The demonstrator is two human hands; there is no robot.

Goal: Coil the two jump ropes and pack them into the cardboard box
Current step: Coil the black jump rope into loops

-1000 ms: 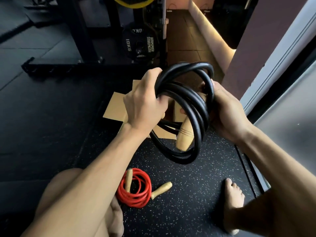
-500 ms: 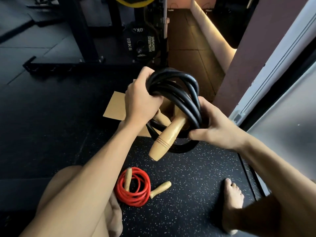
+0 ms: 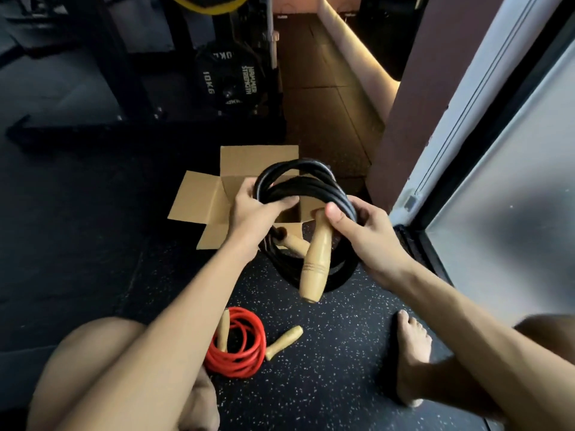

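Head view. Nearest, red jump rope (image 3: 238, 346) is seen coiled on the floor (image 3: 326, 377) by the knee, untouched. Black jump rope (image 3: 311, 186), held higher a second ago, is now lowered to the mouth of the cardboard box (image 3: 258, 163); coiling is judged done, packing begun. Its loops are clenched by the left hand (image 3: 258, 209) at the top and by the right hand (image 3: 364, 234) beside a dangling wooden handle (image 3: 314, 262). Box flaps are spread wide. The right side is hemmed by the door frame (image 3: 410, 197); free floor is left on the other side.
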